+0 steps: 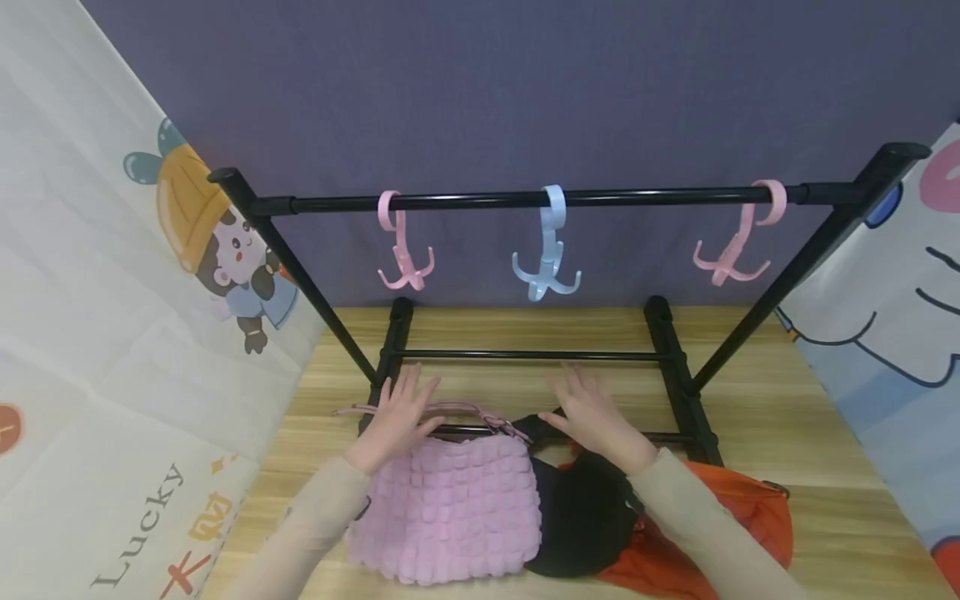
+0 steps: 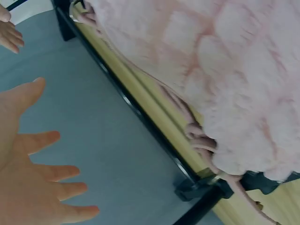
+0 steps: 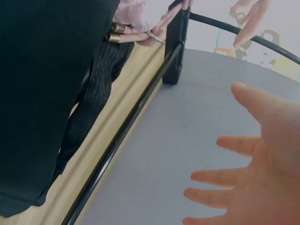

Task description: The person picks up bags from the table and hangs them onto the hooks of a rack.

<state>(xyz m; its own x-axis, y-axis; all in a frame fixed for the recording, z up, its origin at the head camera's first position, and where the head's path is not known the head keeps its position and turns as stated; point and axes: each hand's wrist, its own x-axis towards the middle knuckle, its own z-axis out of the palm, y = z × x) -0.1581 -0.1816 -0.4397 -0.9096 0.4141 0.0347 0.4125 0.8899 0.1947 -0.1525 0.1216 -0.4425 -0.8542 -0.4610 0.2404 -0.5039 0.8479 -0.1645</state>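
My left hand, fingers spread, hovers above the thin strap of a pink puffy bag. To the right, my right hand is likewise spread over the base of a black rack, and nothing is in its grasp. Below it lie a black bag and an orange bag, partly hidden by the right forearm. In the left wrist view the pink bag fills the upper right. The right wrist view has the black bag at its left, apart from the fingers.
The black rack's top bar carries a pink hook, a blue hook and another pink hook. Its slanted posts rise at both sides, and a lower bar crosses near the wooden tabletop. Printed cloth hangs at the left.
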